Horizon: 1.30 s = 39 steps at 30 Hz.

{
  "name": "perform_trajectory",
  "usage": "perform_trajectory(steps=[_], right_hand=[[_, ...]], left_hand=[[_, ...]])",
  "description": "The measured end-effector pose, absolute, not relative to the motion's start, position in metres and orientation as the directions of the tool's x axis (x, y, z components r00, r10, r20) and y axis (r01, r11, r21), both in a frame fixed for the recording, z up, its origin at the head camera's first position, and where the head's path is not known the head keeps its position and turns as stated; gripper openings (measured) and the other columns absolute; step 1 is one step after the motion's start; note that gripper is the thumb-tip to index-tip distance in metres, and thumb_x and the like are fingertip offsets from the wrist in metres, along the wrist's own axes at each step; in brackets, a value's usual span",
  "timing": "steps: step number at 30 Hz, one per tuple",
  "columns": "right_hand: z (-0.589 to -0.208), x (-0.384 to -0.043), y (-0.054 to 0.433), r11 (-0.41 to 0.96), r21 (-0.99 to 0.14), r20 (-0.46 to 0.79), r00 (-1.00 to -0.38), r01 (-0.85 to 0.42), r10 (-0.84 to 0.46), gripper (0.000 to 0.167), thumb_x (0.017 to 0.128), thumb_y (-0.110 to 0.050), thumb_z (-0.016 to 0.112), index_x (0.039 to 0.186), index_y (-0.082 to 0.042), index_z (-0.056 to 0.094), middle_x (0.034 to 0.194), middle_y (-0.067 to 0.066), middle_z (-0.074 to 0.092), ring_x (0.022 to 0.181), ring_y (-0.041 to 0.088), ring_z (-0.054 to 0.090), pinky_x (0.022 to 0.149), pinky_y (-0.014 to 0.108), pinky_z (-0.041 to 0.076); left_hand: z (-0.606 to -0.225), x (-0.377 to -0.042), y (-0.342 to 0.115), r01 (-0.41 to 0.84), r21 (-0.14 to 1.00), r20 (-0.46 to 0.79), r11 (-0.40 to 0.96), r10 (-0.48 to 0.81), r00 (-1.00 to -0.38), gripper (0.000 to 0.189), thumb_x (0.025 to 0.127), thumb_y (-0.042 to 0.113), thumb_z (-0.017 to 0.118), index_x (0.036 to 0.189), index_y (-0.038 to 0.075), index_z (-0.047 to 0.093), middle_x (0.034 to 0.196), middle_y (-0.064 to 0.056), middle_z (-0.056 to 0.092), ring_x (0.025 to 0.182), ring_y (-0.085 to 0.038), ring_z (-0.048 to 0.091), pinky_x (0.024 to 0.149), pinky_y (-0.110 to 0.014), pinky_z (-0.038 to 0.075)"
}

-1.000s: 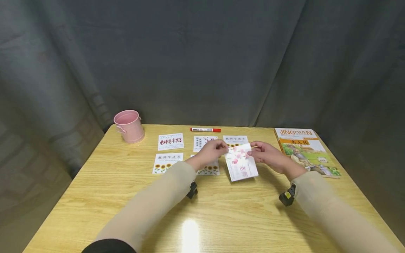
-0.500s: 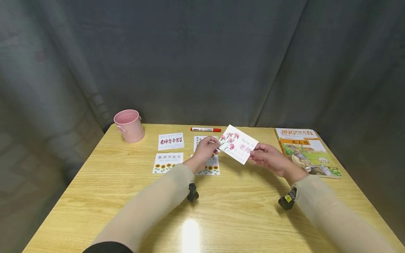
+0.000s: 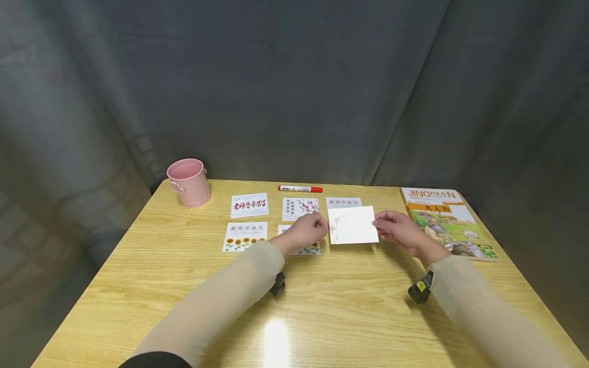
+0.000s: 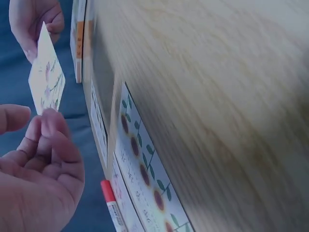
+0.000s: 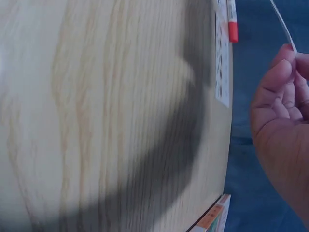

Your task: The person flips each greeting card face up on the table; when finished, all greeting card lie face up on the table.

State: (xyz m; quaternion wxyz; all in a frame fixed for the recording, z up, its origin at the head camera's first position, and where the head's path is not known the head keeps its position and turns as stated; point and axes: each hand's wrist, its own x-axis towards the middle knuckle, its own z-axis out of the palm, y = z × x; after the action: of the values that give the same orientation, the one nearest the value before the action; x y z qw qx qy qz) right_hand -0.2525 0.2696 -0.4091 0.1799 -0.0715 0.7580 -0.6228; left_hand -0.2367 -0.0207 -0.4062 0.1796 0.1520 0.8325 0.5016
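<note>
A white card (image 3: pixel 353 225) with pink flowers at its left side is held above the table; its print looks washed out. My right hand (image 3: pixel 399 230) pinches its right edge between thumb and fingers, as the right wrist view also shows. By the card's left edge is my left hand (image 3: pixel 303 232), fingers bent, with thumb and fingertips apart in the left wrist view. Those fingertips (image 4: pixel 49 121) overlap the card's near corner there; whether they touch it I cannot tell. Beneath and behind the held card lies a sunflower card (image 3: pixel 344 202), partly covered.
Several printed cards lie in rows, among them a red-lettered card (image 3: pixel 249 205), a blossom card (image 3: pixel 294 208) and a sunflower card (image 3: pixel 245 236). Behind them is a red-capped marker (image 3: pixel 300 189). A pink bucket (image 3: pixel 189 183) stands back left; books (image 3: pixel 448 222) lie at right.
The held card has been turned from hanging downward, through a tilted position with its print clear, to lying level. My left hand has released its pinch on it; my right hand keeps hold.
</note>
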Motion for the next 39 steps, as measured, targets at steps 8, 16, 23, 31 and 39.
perform_trajectory(steps=[8,16,23,31,39], right_hand=[[-0.424,-0.261,0.271,0.492,-0.865,-0.263,-0.927,0.103,-0.268,0.024,0.105,-0.009,0.055,0.115,0.012,0.057,0.089,0.002,0.061,0.078,0.012,0.056,0.069,0.026,0.051],[-0.438,-0.259,0.257,0.643,-0.756,-0.300,-0.938,0.122,-0.175,0.014,0.099,-0.007,0.059,0.100,0.007,0.063,0.085,0.008,0.062,0.075,0.016,0.057,0.064,0.027,0.050],[-0.432,-0.256,0.253,0.731,-0.681,-0.252,-0.950,0.041,-0.182,0.012,0.095,-0.006,0.063,0.088,0.003,0.062,0.076,0.006,0.060,0.068,0.015,0.054,0.060,0.027,0.049],[-0.429,-0.258,0.251,0.849,-0.524,-0.209,-0.957,-0.062,-0.199,0.015,0.092,-0.013,0.065,0.082,-0.005,0.060,0.069,0.003,0.057,0.064,0.018,0.053,0.061,0.031,0.044],[-0.435,-0.260,0.251,0.828,-0.558,-0.210,-0.956,-0.053,-0.203,0.012,0.092,-0.011,0.064,0.084,-0.005,0.056,0.066,0.003,0.054,0.059,0.017,0.050,0.056,0.030,0.042]], left_hand=[[-0.410,-0.230,-0.002,0.381,0.574,-0.128,0.725,0.539,-0.832,0.035,0.103,0.019,0.054,0.133,0.003,0.060,0.129,-0.013,0.062,0.114,-0.023,0.062,0.098,-0.034,0.050],[-0.420,-0.217,0.022,0.592,0.232,-0.189,0.772,0.633,-0.751,0.050,0.098,0.030,0.060,0.147,0.015,0.058,0.147,-0.006,0.054,0.134,-0.023,0.049,0.109,-0.035,0.044],[-0.418,-0.209,0.031,0.596,0.139,-0.245,0.791,0.611,-0.753,0.040,0.100,0.034,0.060,0.136,0.018,0.065,0.157,-0.001,0.046,0.144,-0.020,0.042,0.117,-0.044,0.036],[-0.416,-0.209,0.033,0.598,0.109,-0.260,0.794,0.604,-0.754,0.044,0.100,0.034,0.061,0.141,0.020,0.062,0.158,-0.001,0.045,0.144,-0.019,0.042,0.115,-0.042,0.038],[-0.418,-0.210,0.033,0.575,0.138,-0.264,0.806,0.590,-0.763,0.049,0.100,0.035,0.062,0.146,0.020,0.059,0.159,-0.001,0.044,0.145,-0.019,0.040,0.116,-0.043,0.037]])
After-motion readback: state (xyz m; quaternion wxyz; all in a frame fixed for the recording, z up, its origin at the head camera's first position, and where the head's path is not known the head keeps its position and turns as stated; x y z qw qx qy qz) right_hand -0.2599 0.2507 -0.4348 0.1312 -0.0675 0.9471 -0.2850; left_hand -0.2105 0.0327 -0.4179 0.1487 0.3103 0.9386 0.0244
